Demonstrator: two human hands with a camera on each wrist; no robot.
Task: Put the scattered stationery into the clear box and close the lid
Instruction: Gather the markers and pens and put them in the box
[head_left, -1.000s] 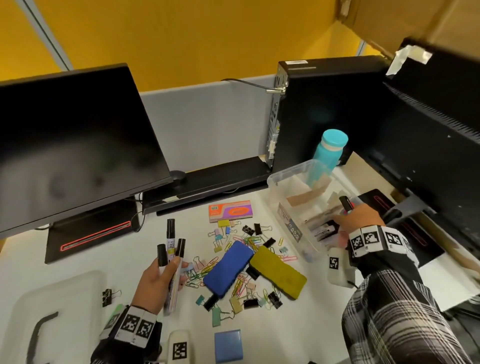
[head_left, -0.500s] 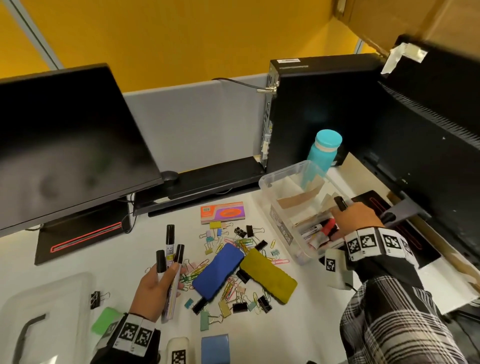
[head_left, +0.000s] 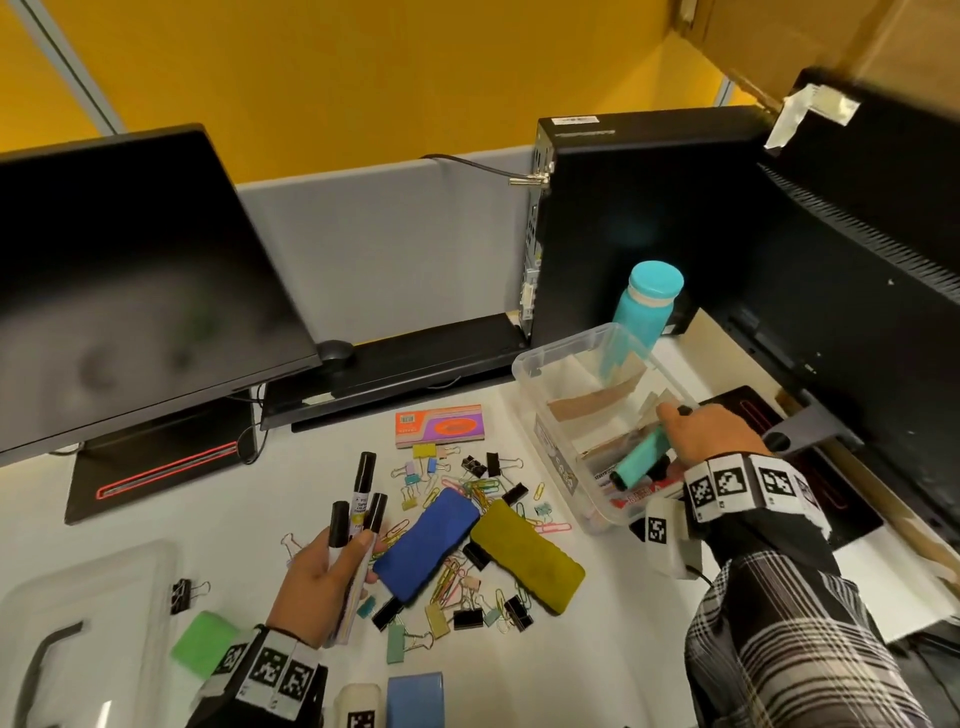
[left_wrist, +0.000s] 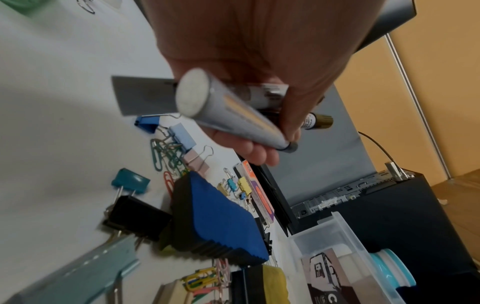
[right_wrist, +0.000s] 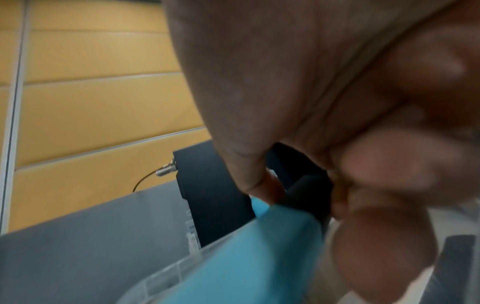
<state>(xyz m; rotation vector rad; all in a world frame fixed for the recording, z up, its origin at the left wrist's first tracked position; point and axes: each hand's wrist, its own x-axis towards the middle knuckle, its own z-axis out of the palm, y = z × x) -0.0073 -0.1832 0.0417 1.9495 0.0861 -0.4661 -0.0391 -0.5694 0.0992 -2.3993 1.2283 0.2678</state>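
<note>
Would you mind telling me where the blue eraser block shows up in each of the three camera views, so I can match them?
Head view: blue eraser block lies on the desk at lower centre, just right of the left hand.
Left wrist view: blue eraser block fills the lower centre, below the fingers.
Right wrist view: not in it.
Shared landmark: the clear box, right of the block in the head view, lower right in the left wrist view, bottom edge in the right wrist view.

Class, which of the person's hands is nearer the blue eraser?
Left. The left hand holds markers right beside the blue eraser; the right hand is over the clear box.
</note>
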